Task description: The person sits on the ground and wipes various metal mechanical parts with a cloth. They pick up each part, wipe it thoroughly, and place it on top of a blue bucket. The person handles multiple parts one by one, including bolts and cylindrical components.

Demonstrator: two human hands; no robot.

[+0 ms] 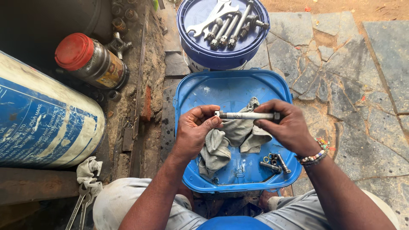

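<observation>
A long metal bolt [247, 115] is held level between both hands above a square blue lid [196, 96]. My left hand [194, 132] pinches its left end with thumb and fingertips. My right hand [285, 125] grips the right end. A grey rag [221, 142] hangs under the bolt, partly draped in my left hand and lying on the lid. Small bolts, nuts and washers [275, 162] lie on the lid near my right wrist, which wears a beaded bracelet.
A round blue bucket lid [200, 47] at the top carries wrenches [213, 19] and several long bolts [232, 27]. A red-capped jar [91, 61] and a blue-and-white drum [42, 119] lie left. A white rag with wrenches [85, 187] lies bottom left. Stone paving spreads right.
</observation>
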